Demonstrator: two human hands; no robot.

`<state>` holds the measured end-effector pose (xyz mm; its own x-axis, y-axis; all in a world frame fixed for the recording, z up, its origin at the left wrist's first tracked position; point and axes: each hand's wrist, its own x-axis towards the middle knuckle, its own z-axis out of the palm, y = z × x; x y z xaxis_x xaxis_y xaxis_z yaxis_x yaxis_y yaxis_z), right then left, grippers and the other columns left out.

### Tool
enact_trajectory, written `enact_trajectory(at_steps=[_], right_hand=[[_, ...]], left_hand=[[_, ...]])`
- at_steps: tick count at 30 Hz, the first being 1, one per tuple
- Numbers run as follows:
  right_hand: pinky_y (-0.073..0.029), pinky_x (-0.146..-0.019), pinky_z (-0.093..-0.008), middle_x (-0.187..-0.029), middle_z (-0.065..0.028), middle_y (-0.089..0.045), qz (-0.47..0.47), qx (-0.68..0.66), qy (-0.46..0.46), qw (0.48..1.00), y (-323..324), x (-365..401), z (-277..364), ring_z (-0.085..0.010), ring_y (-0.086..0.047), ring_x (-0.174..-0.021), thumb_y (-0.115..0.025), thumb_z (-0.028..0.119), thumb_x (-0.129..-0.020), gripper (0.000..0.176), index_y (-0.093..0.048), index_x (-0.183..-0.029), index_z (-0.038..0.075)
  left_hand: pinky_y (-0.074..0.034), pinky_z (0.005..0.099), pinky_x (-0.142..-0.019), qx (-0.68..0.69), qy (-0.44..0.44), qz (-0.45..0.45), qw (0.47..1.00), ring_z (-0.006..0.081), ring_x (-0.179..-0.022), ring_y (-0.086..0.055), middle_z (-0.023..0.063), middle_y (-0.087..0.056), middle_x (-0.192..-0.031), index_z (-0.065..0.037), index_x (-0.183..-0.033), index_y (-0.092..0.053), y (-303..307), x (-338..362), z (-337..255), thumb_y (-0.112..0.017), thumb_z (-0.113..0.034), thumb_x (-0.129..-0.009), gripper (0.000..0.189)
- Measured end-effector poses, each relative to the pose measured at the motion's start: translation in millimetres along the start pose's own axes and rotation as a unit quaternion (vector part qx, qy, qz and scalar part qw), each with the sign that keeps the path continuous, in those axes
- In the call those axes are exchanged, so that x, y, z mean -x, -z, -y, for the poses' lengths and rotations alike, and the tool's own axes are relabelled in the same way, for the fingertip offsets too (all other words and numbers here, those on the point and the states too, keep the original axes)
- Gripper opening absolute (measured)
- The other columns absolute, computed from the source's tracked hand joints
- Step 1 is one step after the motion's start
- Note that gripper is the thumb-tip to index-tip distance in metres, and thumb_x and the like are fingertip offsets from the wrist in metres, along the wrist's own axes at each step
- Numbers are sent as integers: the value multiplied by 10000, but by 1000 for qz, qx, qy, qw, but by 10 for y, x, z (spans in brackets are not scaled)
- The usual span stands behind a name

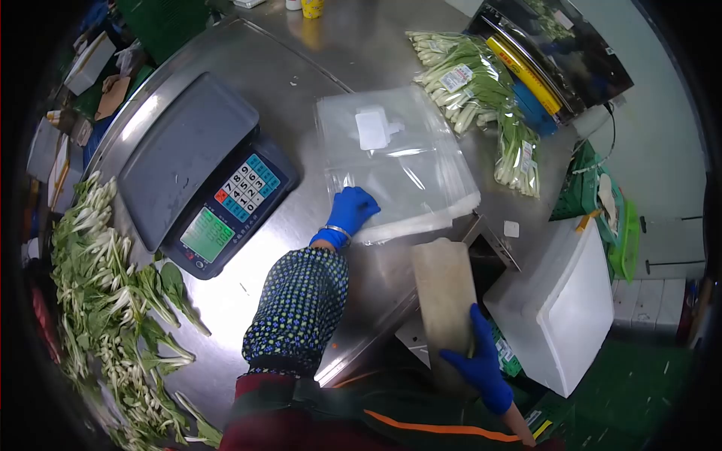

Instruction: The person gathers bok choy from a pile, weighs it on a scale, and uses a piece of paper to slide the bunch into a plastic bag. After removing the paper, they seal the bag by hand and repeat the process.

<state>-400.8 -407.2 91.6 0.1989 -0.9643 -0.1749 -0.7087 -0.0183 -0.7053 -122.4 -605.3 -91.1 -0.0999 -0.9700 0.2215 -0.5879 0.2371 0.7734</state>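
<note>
My left hand (352,211), in a blue glove, rests at the lower left edge of a stack of clear plastic bags (421,177). Its fingers are bent and pressed together on the film at that edge. A small white card (371,129) lies on top of the bags. My right hand (485,366), also gloved in blue, grips the lower right side of a long beige box-like piece (444,293), thumb and fingers apart across it. That piece reaches up to just below the bags' lower edge; its lower end is partly hidden.
A grey digital scale (192,169) stands left on the metal table (282,75). Loose leafy greens (113,301) line the left edge. Bagged greens (470,79) lie at the back right, beside a dark machine (553,56). A white foam box (560,308) stands on the right.
</note>
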Motion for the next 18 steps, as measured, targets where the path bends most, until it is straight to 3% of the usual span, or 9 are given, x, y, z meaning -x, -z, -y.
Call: enact_trajectory(at_steps=[3, 5, 6, 7, 9, 10, 11, 17, 18], right_hand=[[-376, -918, -360, -1263, -198, -367, 18, 54, 17, 998, -40, 36, 138, -316, -419, -1139, -752, 178, -624, 836, -302, -1323, 87], [-392, -902, -360, -1266, -209, -356, 12, 21, 8, 1000, -31, 102, 212, -324, -423, -1136, -750, 198, -627, 821, -318, -1318, 101], [-397, -894, -360, -1263, -216, -357, 0, 25, 17, 1000, -5, 132, 215, -332, -426, -1132, -749, 200, -627, 806, -333, -1311, 110], [-402, -887, -360, -1260, -223, -359, -11, 29, 20, 999, 1, 178, 215, -339, -430, -1128, -747, 203, -627, 791, -348, -1305, 119], [-404, -885, -364, -1256, -232, -359, 12, 5, -2, 1000, -39, 168, 326, -354, -433, -1121, -742, 206, -632, 772, -361, -1299, 130], [-406, -883, -367, -1252, -241, -360, 35, -13, -5, 999, -50, 141, 376, -368, -437, -1113, -737, 210, -636, 754, -373, -1293, 141], [-406, -883, -367, -1252, -241, -360, 34, -15, 7, 999, -94, 136, 368, -368, -437, -1113, -737, 210, -636, 754, -373, -1293, 141], [-395, -888, -415, -1256, -266, -339, 76, 128, -20, 989, -464, 31, 421, -417, -426, -1091, -679, 271, -688, 707, -349, -1308, 196], [-383, -896, -430, -1274, -275, -304, 79, 134, -11, 988, -534, -19, 388, -440, -412, -1088, -667, 276, -695, 733, -308, -1327, 183]], left_hand=[[-448, 355, -635, 74, 46, -8, 996, 269, -691, -562, 114, -602, -703, -85, -693, -665, 34, -79, 1, -677, -217, -661, 136], [-451, 358, -634, 194, 156, -21, 968, 265, -700, -564, 105, -609, -742, -75, -721, -667, 109, -99, -71, -651, -207, -689, 136], [-463, 304, -608, 141, 62, -143, 978, 266, -682, -579, 111, -602, -767, -54, -798, -653, 232, -65, -339, -650, -129, -704, 121], [-463, 304, -608, 138, 63, -138, 979, 266, -682, -579, 111, -602, -767, -54, -798, -653, 326, 40, -512, -650, -129, -704, 121], [-467, 314, -638, -47, -88, -65, 993, 264, -724, -583, 109, -602, -797, -70, -843, -645, 408, 372, -749, -598, -129, -738, 129], [-466, 334, -656, -182, -119, 161, 963, 249, -747, -586, 83, -603, -798, -106, -898, -632, 241, 517, -435, -542, -148, -761, 169], [-466, 348, -662, -142, -124, 183, 965, 236, -750, -590, 66, -602, -794, -130, -926, -623, 224, 682, -325, -513, -176, -762, 203], [-440, 363, -588, -65, 31, -144, 987, 239, -656, -551, 69, -545, -692, -134, -901, -604, 557, 1007, -816, -532, -147, -781, 141], [-438, 357, -589, -87, -16, -122, 989, 241, -658, -549, 73, -542, -687, -123, -895, -603, 573, 1071, -969, -536, -145, -779, 136]])
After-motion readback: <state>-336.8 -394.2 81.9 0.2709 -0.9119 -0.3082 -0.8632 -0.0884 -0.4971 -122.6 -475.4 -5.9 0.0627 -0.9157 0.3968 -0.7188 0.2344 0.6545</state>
